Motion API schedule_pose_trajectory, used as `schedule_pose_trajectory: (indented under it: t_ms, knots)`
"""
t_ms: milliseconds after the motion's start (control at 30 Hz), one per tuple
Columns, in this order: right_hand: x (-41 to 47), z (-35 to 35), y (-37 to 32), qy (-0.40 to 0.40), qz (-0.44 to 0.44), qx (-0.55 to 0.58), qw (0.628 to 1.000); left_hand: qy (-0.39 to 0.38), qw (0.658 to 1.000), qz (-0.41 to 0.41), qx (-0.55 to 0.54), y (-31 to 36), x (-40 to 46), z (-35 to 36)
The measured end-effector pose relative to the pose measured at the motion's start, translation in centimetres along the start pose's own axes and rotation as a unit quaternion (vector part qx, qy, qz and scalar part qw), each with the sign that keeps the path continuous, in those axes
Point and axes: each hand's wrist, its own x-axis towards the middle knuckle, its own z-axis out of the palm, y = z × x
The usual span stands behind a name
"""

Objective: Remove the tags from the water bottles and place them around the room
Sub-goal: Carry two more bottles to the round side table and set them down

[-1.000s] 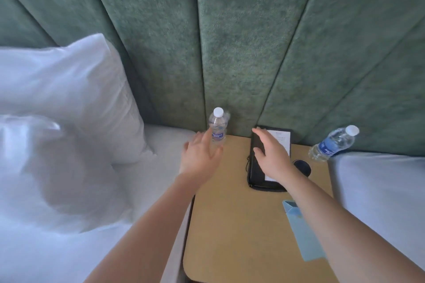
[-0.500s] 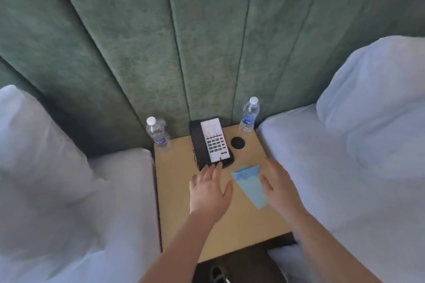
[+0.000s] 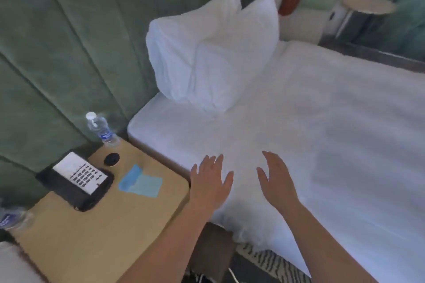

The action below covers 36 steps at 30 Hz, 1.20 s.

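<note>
A clear water bottle (image 3: 101, 130) with a white cap and blue label stands at the far corner of the wooden nightstand (image 3: 96, 225). A second bottle (image 3: 10, 219) shows blurred at the left edge. A light blue paper tag (image 3: 140, 182) lies flat on the nightstand beside the phone. My left hand (image 3: 210, 185) hovers with fingers spread over the bed's edge, just right of the nightstand. My right hand (image 3: 277, 180) is open too, above the white sheet. Neither hand holds anything.
A black phone (image 3: 76, 179) with a white keypad and a small black round disc (image 3: 111, 159) sit on the nightstand. White bed (image 3: 322, 145) with two pillows (image 3: 207, 53) fills the right. Green padded headboard (image 3: 57, 41) behind. A round side table (image 3: 368, 4) stands far right.
The view has swung right from the nightstand toward the right bed. Both hands left the nightstand and now hover over the sheet. The blue tag stays on the nightstand.
</note>
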Motion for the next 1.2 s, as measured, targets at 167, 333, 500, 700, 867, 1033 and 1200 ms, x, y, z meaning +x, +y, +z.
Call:
schedule_pose_trajectory:
  t_ms: [167,333,500,700,867,1033,1200]
  knots:
    - [-7.9,-8.4,12.6,0.096,0.124,0.011,0.988,-0.039,0.988,0.150,-0.006,15.1,-1.6,5.1]
    - [-19.5,-14.8,24.3,0.195,0.284,0.030,0.938,-0.124,0.943,0.307,0.017,29.7,-7.0,11.3]
    - [-31.1,-17.5,31.5,0.264,0.423,0.040,0.866,-0.180,0.880,0.438,0.037,40.4,-13.7,16.6]
    - [-45.5,-18.5,36.3,0.363,0.573,0.065,0.732,-0.255,0.776,0.575,0.043,50.6,-23.7,22.1]
    - [-51.9,-18.5,38.9,0.400,0.645,0.092,0.644,-0.277,0.712,0.642,0.065,56.3,-29.1,26.7]
    - [-54.7,-19.7,43.4,0.420,0.675,0.106,0.597,-0.288,0.668,0.682,0.077,63.0,-32.5,31.6]
    - [-56.2,-23.7,51.4,0.424,0.688,0.124,0.576,-0.295,0.636,0.705,0.108,72.5,-33.8,36.8]
